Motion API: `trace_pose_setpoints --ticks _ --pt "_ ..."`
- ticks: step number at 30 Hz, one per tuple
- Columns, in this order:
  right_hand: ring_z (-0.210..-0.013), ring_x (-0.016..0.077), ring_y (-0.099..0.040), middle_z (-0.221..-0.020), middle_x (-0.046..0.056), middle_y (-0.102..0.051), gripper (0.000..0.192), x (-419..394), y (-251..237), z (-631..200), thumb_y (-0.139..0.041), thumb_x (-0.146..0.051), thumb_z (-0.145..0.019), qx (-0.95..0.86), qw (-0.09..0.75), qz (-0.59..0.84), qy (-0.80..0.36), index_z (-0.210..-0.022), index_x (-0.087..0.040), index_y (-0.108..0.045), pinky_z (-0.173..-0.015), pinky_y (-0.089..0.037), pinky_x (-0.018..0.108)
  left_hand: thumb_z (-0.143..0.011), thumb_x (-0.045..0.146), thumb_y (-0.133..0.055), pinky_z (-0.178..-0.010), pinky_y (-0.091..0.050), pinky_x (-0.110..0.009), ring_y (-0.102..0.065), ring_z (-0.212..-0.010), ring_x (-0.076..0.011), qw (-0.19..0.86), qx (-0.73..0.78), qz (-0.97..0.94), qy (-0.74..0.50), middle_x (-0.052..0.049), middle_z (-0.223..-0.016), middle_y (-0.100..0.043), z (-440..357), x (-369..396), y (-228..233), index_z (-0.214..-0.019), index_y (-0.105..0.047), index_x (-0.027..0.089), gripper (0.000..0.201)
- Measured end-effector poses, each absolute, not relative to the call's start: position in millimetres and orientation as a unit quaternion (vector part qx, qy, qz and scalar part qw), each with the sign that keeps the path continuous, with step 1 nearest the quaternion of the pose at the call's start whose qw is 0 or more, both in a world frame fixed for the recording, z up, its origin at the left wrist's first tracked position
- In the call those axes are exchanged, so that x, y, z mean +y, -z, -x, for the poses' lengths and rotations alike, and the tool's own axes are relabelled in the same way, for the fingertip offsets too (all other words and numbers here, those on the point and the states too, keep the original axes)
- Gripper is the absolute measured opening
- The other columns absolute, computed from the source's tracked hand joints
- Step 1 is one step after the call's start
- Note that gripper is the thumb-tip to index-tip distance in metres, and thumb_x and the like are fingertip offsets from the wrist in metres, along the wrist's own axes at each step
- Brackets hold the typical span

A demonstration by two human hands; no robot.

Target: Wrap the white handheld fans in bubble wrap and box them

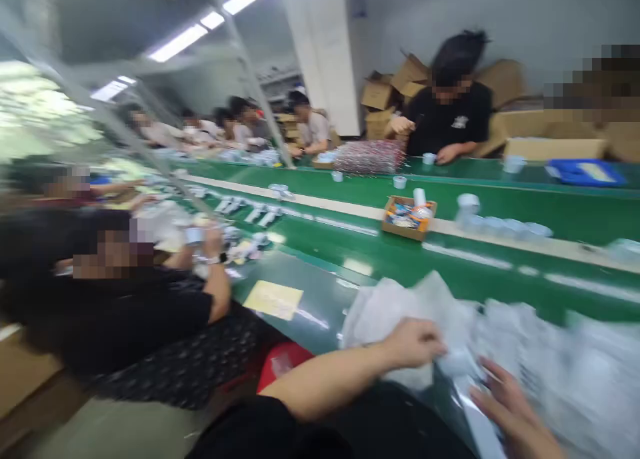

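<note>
My left hand (416, 343) is closed, thumb and fingers pinched at the edge of a thin white plastic bag (436, 306) on the near bench. To its right, my right hand (513, 406) has its fingers around the side of a white item (477, 412) with a rounded upper end and a long, flat lower part. Glare and blur hide this item's exact kind. More white plastic bags (595, 372) lie heaped beyond and beside my right hand.
A green conveyor (320, 232) runs across, carrying a small cardboard box (404, 234) of mixed parts and several translucent cups (510, 228). On my left, a co-worker (145, 312) sits close by a yellow paper (275, 299). Opposite, another person (450, 112) works.
</note>
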State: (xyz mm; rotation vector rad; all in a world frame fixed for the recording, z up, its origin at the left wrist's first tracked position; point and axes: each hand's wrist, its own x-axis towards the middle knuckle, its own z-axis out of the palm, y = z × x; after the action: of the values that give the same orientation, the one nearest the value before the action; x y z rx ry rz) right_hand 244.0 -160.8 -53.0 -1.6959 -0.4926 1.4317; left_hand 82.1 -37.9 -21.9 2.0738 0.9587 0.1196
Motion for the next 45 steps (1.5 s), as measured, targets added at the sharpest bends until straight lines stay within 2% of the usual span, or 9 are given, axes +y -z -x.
trace_pose_setpoints --ticks 7,12,19,23,27,34,39,42,45 --pt "-0.064 0.0191 -0.064 -0.073 -0.002 -0.065 0.069 -137 12 -206 -0.082 -0.019 -0.046 -0.008 0.559 0.553 -0.618 -0.11 -0.019 -0.057 -0.063 -0.051 0.031 -0.088 0.011 -0.038 -0.065 -0.047 -0.03 -0.055 -0.069 -0.0182 0.168 0.077 -0.959 -0.214 -0.006 -0.072 -0.06 -65 -49 10 -0.08 -0.058 0.016 0.022" --pt "-0.057 0.0171 -0.061 -0.067 -0.002 -0.066 0.05 -143 5 -202 -0.086 -0.034 -0.048 0.045 0.58 0.563 -0.587 -0.086 -0.021 -0.057 -0.06 -0.048 0.03 -0.091 0.017 -0.041 -0.065 -0.046 -0.026 -0.058 -0.07 -0.0157 0.285 0.198 -0.92 -0.182 -0.004 -0.076 -0.062 -52 -51 19 -0.085 -0.056 0.018 0.017" --pt "-0.048 0.0084 -0.036 -0.049 -0.008 -0.04 0.045 -170 9 -223 -0.081 -0.05 -0.062 -0.129 0.445 0.659 -0.592 -0.057 -0.021 -0.047 -0.047 -0.03 0.023 -0.076 0.018 -0.057 -0.053 -0.035 -0.02 -0.048 -0.054 -0.0087 0.569 0.33 -0.749 -0.077 0.004 -0.059 -0.055 -68 -63 0 -0.074 -0.059 0.017 0.003" --pt "-0.068 0.0118 -0.051 -0.071 -0.002 -0.055 0.039 -190 -1 -247 -0.08 -0.052 -0.067 -0.141 0.421 0.601 -0.664 -0.069 -0.019 -0.058 -0.056 -0.042 0.022 -0.072 0.025 -0.064 -0.05 -0.033 -0.019 -0.042 -0.05 -0.0063 0.72 0.377 -0.578 -0.076 0.006 -0.056 -0.05 -72 -63 -16 -0.073 -0.059 0.015 0.011" --pt "-0.09 0.0167 -0.062 -0.11 0.003 -0.062 0.064 -196 -3 -258 -0.085 -0.047 -0.066 -0.05 0.433 0.509 -0.742 -0.119 -0.031 -0.055 -0.065 -0.052 0.026 -0.07 0.028 -0.068 -0.053 -0.036 -0.019 -0.046 -0.054 -0.0063 0.786 0.276 -0.549 -0.065 0.003 -0.063 -0.056 -79 -72 -22 -0.076 -0.062 0.014 0.017" --pt "-0.054 0.0129 -0.059 -0.084 0.004 -0.07 0.067 -184 14 -250 -0.063 -0.07 -0.076 -0.009 0.414 0.446 -0.794 -0.124 -0.024 -0.055 -0.045 -0.043 0.021 -0.077 0.013 -0.055 -0.063 -0.046 -0.021 -0.059 -0.066 -0.0108 0.635 0.142 -0.755 -0.08 -0.001 -0.072 -0.067 -84 -78 -45 -0.082 -0.067 0.016 0.013" --pt "-0.079 0.0198 -0.066 -0.084 0.001 -0.072 0.04 -148 24 -235 -0.082 -0.034 -0.066 -0.171 0.436 0.501 -0.728 -0.101 -0.021 -0.068 -0.075 -0.051 0.029 -0.081 0.013 -0.054 -0.073 -0.049 -0.023 -0.065 -0.077 -0.0137 0.548 0.049 -0.835 0.013 0.0 -0.081 -0.072 -81 -69 -45 -0.086 -0.07 0.021 0.018" --pt "-0.094 0.0235 -0.066 -0.098 0.002 -0.073 0.051 -122 45 -226 -0.079 -0.03 -0.067 -0.219 0.469 0.537 -0.666 -0.114 -0.023 -0.062 -0.084 -0.051 0.034 -0.087 0.031 -0.055 -0.07 -0.049 -0.022 -0.064 -0.073 -0.013 0.548 0.236 -0.803 -0.013 0.0 -0.081 -0.072 -54 -44 -26 -0.088 -0.07 0.019 0.018" --pt "-0.099 0.0235 -0.066 -0.112 0.007 -0.07 0.055 -98 75 -219 -0.065 -0.039 -0.077 -0.256 0.474 0.627 -0.564 -0.127 -0.022 -0.051 -0.085 -0.053 0.036 -0.089 0.037 -0.047 -0.069 -0.049 -0.025 -0.064 -0.073 -0.0159 0.375 0.559 -0.735 -0.083 -0.001 -0.076 -0.069 -8 -9 2 -0.083 -0.067 0.018 0.028"
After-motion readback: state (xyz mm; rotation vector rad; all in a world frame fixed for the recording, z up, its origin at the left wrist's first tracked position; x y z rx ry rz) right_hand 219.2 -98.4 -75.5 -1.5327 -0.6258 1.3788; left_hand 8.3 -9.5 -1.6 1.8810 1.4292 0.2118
